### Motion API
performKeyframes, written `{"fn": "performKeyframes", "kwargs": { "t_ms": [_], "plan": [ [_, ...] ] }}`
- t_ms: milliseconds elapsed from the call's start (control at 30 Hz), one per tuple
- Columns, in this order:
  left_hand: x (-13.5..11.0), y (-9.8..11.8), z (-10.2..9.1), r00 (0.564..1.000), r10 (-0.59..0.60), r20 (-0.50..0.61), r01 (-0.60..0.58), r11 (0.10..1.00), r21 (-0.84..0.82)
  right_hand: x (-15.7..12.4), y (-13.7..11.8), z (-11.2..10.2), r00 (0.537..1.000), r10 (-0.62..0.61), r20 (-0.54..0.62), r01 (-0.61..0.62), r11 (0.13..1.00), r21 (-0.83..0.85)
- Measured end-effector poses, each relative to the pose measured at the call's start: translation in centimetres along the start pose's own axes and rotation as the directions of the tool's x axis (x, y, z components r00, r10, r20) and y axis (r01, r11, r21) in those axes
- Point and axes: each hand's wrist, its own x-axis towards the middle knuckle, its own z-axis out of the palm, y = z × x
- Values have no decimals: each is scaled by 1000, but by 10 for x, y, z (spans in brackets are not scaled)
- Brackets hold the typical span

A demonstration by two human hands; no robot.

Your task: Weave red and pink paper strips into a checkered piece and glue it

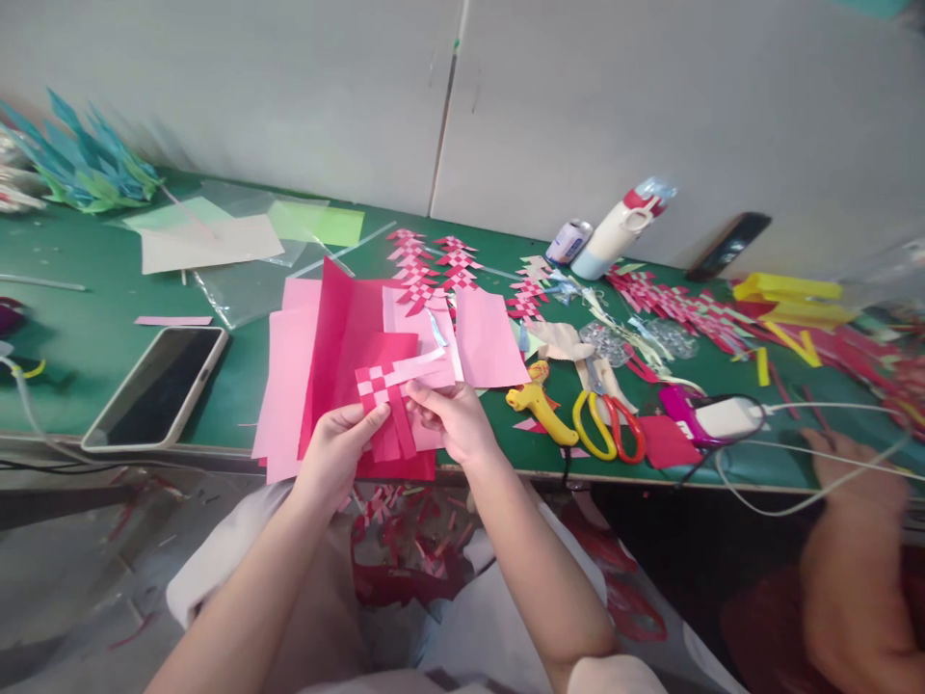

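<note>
A small woven piece of red and pink paper strips (376, 384) is between my hands, with loose strip ends sticking out to the right and down. My left hand (338, 448) pinches its lower left side between thumb and fingers. My right hand (457, 416) is closed on the strips at its right side. Beneath them lie sheets of pink paper (281, 357) and a folded red sheet (339, 318). Finished-looking woven red and pink paper strips (413, 265) rest just behind the sheets.
A phone (155, 390) lies at left. To the right are a yellow glue gun (545, 410), scissors (594, 429), a purple device with a white plug (712, 419) and cables. A bottle (621, 231) and can (569, 243) stand behind. Another person's hand (857, 472) rests at the right edge.
</note>
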Motion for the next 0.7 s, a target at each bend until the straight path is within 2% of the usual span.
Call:
{"fn": "performKeyframes", "kwargs": {
  "t_ms": [333,700],
  "plan": [
    [1,0,-2,1000,6,18,-6,1000,8,-2,1,0,999,-30,31,30,999,-21],
    [0,-1,-3,1000,2,18,-2,1000,9,-1,3,-1,999,-48,4,48,998,-38]
  ]
}}
